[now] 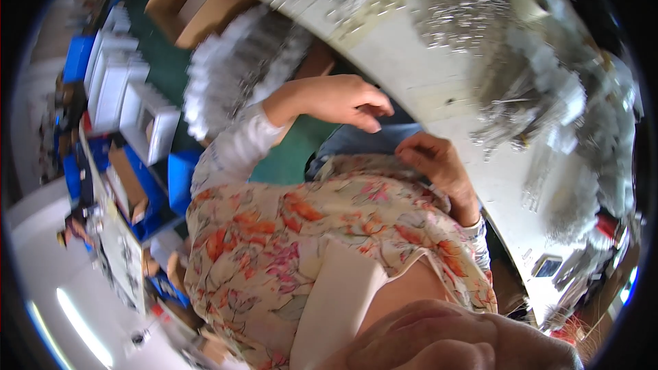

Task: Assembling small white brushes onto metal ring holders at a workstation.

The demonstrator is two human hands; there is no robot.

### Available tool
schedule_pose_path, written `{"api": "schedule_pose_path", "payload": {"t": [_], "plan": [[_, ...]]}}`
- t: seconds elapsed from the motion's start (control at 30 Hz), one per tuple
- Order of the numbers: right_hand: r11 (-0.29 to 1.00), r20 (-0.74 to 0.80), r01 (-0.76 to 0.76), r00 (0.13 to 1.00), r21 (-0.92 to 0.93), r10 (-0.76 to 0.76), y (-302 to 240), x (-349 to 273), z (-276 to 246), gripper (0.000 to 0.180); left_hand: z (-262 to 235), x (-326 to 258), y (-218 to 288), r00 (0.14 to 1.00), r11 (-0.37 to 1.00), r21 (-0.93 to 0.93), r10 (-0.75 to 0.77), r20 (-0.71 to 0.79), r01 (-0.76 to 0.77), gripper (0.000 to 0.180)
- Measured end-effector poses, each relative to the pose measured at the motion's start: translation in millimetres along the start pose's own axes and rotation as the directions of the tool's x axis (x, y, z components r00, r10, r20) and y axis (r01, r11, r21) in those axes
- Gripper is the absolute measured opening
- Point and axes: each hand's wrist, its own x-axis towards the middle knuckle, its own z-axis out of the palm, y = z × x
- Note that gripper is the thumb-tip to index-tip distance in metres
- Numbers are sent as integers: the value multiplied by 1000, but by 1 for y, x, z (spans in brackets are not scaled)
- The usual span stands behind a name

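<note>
Left hand hovering loosely curled, fingers bent, grasping nothing visible, right hand curled against floral garment over the lap, whether it holds anything unclear, white desk edge running diagonally from upper left to lower right, blurred metal parts heaped on it.

I see the bench far and to the right, with piles of small metal parts on it. Boxes sit left. My hands are in the middle, near the bench edge.
</note>
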Motion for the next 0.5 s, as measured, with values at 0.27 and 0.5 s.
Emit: {"api": "schedule_pose_path", "payload": {"t": [0.27,0.5], "plan": [[924,-248,281,944,259,-218,-19,-59,-90,13,-192,69,42,957,995,-88,-73,-281,50,29],[970,-533,243,817,-29,-221,-56,-103,-198,20,-420,189,-197,622,761,118,-419,-662,638,26]]}}
